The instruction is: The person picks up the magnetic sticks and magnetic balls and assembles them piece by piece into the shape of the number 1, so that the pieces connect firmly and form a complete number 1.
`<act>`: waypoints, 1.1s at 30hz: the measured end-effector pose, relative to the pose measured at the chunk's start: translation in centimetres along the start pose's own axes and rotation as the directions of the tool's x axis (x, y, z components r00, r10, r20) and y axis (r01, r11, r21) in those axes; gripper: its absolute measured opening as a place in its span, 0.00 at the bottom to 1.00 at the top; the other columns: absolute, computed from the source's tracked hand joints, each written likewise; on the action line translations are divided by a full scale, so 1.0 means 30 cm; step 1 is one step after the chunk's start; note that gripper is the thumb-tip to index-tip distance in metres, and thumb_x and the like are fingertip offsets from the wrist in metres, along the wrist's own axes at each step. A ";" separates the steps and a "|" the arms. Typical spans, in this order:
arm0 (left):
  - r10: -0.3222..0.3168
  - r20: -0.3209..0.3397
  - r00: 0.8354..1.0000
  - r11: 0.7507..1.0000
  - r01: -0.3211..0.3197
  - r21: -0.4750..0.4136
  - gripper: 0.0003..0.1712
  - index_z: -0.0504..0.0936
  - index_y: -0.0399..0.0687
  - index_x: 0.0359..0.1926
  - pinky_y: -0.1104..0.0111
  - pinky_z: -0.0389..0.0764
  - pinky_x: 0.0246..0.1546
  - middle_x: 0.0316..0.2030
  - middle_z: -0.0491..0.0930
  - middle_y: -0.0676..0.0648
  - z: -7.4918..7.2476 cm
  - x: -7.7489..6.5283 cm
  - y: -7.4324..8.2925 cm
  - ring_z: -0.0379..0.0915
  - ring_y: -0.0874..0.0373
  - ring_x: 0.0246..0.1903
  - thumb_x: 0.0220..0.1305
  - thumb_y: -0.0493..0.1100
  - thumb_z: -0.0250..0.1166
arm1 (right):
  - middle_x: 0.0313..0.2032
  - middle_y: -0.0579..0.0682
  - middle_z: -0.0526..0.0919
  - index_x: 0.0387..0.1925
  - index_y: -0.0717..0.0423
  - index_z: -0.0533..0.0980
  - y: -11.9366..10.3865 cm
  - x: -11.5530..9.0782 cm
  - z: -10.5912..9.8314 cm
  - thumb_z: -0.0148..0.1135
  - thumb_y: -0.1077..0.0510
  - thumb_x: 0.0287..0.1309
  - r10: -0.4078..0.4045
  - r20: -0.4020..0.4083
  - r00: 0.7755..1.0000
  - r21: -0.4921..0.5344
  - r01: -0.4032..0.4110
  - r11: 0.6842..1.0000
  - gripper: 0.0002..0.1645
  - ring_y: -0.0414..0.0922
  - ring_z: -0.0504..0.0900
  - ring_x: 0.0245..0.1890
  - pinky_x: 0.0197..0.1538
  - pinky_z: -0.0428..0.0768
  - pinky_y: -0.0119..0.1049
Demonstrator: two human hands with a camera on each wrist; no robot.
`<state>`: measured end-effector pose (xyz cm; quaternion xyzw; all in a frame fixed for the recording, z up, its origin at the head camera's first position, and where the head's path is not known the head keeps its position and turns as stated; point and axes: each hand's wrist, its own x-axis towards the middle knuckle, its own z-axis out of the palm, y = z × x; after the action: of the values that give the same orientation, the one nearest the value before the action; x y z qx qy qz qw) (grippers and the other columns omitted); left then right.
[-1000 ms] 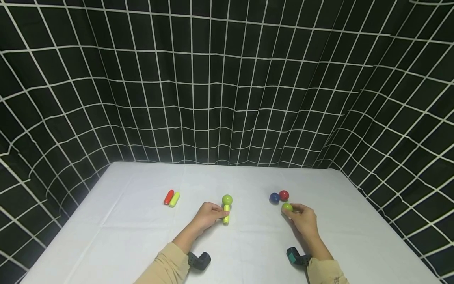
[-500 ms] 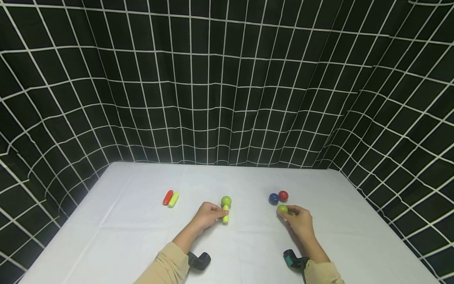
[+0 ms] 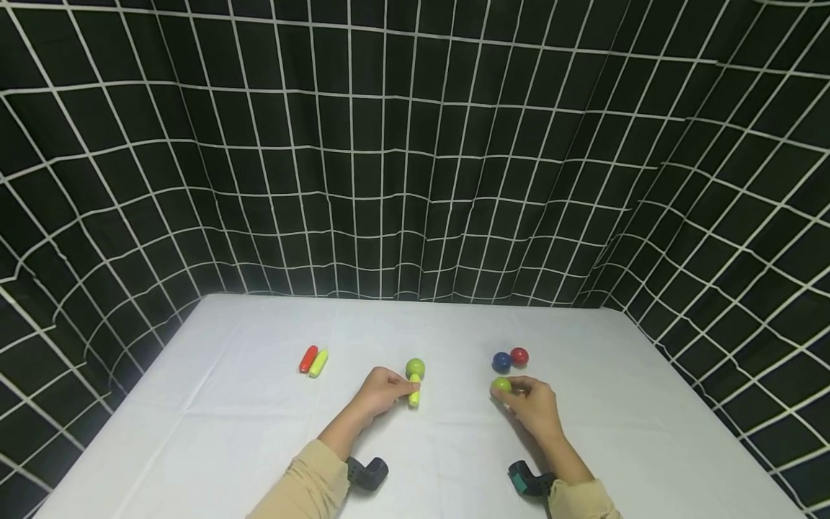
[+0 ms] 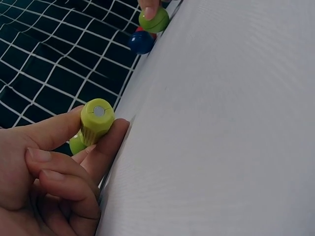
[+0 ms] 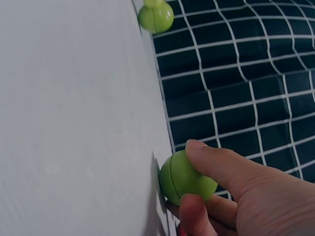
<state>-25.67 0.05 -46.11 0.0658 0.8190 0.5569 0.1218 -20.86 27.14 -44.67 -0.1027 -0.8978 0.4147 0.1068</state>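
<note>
My left hand (image 3: 382,391) pinches a yellow-green rod (image 3: 414,395) between thumb and fingers. In the left wrist view the near end of this rod (image 4: 97,118) shows a round silver disc. A green ball (image 3: 416,368) touches the rod's far end. To the right, my right hand (image 3: 533,406) holds a second green ball (image 3: 501,385) in its fingertips; the right wrist view shows a seam line round this ball (image 5: 183,179). Just beyond that hand, a blue ball (image 3: 502,362) and a red ball (image 3: 519,356) lie side by side.
At the left of the white-covered table (image 3: 214,447) a red rod (image 3: 308,359) and another yellow-green rod (image 3: 318,363) lie side by side. A black curtain with a white grid (image 3: 389,180) stands behind the table and along its sides.
My right hand has moved left and slightly toward me with its green ball, away from the red and blue balls. The left hand stays in place, still pinching the rod.
</note>
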 end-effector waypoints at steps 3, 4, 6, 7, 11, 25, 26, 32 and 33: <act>0.000 -0.003 1.000 1.000 0.000 0.003 0.18 0.84 0.40 0.26 0.74 0.62 0.14 0.11 0.65 0.55 -0.001 0.000 0.005 0.57 0.64 0.14 0.54 0.53 0.66 | 0.15 0.49 0.78 0.44 0.68 0.77 -0.016 -0.009 0.015 0.69 0.56 0.48 -0.024 0.007 1.000 -0.012 0.024 1.000 0.24 0.39 0.71 0.13 0.16 0.68 0.28; -0.002 -0.002 1.000 1.000 0.002 -0.001 0.18 0.83 0.40 0.26 0.75 0.61 0.14 0.11 0.65 0.55 -0.002 0.000 0.007 0.57 0.64 0.13 0.53 0.52 0.66 | 0.14 0.48 0.77 0.44 0.67 0.77 -0.021 -0.012 0.021 0.69 0.56 0.47 -0.034 0.010 0.999 -0.013 0.034 0.999 0.24 0.39 0.71 0.12 0.16 0.68 0.27; -0.004 -0.001 1.000 1.000 0.004 -0.003 0.18 0.84 0.40 0.26 0.75 0.60 0.13 0.10 0.64 0.55 -0.001 0.001 0.009 0.56 0.64 0.13 0.53 0.52 0.66 | 0.13 0.48 0.76 0.43 0.67 0.78 -0.032 -0.019 0.035 0.70 0.57 0.47 -0.049 0.017 0.999 -0.014 0.049 0.999 0.23 0.39 0.70 0.12 0.16 0.67 0.27; -0.002 -0.002 1.000 1.000 0.002 0.000 0.18 0.84 0.40 0.27 0.75 0.60 0.13 0.10 0.64 0.55 -0.001 0.001 0.009 0.56 0.65 0.12 0.53 0.52 0.66 | 0.13 0.48 0.76 0.43 0.67 0.78 -0.037 -0.022 0.042 0.70 0.57 0.46 -0.057 0.020 0.998 -0.015 0.057 0.998 0.23 0.39 0.70 0.11 0.16 0.68 0.26; -0.009 0.002 1.000 1.000 0.009 0.002 0.18 0.84 0.40 0.27 0.75 0.61 0.13 0.10 0.65 0.55 -0.002 0.002 0.009 0.57 0.65 0.12 0.54 0.53 0.66 | 0.12 0.47 0.74 0.42 0.67 0.78 -0.057 -0.040 0.068 0.71 0.58 0.45 -0.080 0.038 0.996 -0.008 0.080 0.997 0.22 0.38 0.69 0.10 0.15 0.67 0.25; -0.009 0.007 1.000 1.000 0.009 0.001 0.18 0.84 0.41 0.27 0.75 0.60 0.12 0.10 0.64 0.56 -0.001 0.004 0.001 0.55 0.65 0.11 0.53 0.53 0.66 | 0.13 0.47 0.74 0.41 0.66 0.79 -0.113 -0.091 0.123 0.72 0.55 0.42 -0.109 0.100 0.989 0.022 0.108 0.994 0.24 0.38 0.69 0.12 0.15 0.68 0.25; -0.007 0.007 1.000 1.000 0.007 0.002 0.18 0.84 0.41 0.27 0.75 0.60 0.12 0.10 0.64 0.56 -0.001 0.004 0.000 0.55 0.65 0.11 0.53 0.54 0.66 | 0.13 0.47 0.74 0.41 0.66 0.79 -0.115 -0.094 0.127 0.72 0.55 0.42 -0.113 0.103 0.988 0.023 0.111 0.994 0.24 0.38 0.70 0.11 0.15 0.68 0.25; -0.009 0.007 1.000 1.000 0.009 -0.001 0.18 0.84 0.41 0.26 0.76 0.60 0.11 0.09 0.65 0.56 0.000 0.001 0.001 0.54 0.66 0.10 0.53 0.54 0.66 | 0.14 0.47 0.75 0.41 0.66 0.79 -0.130 -0.110 0.143 0.73 0.53 0.42 -0.136 0.120 0.983 0.026 0.134 0.991 0.25 0.37 0.70 0.11 0.15 0.69 0.25; -0.010 0.007 1.000 1.000 0.010 -0.002 0.18 0.84 0.41 0.26 0.76 0.60 0.11 0.09 0.65 0.56 0.000 0.001 0.002 0.54 0.66 0.10 0.53 0.54 0.66 | 0.15 0.47 0.75 0.41 0.66 0.79 -0.133 -0.112 0.145 0.73 0.53 0.42 -0.143 0.125 0.982 0.027 0.141 0.990 0.26 0.37 0.69 0.11 0.15 0.69 0.24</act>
<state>-25.72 0.08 -46.07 0.0635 0.8183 0.5569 0.1275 -19.24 20.53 -44.72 -0.0108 -0.9041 0.4196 0.0797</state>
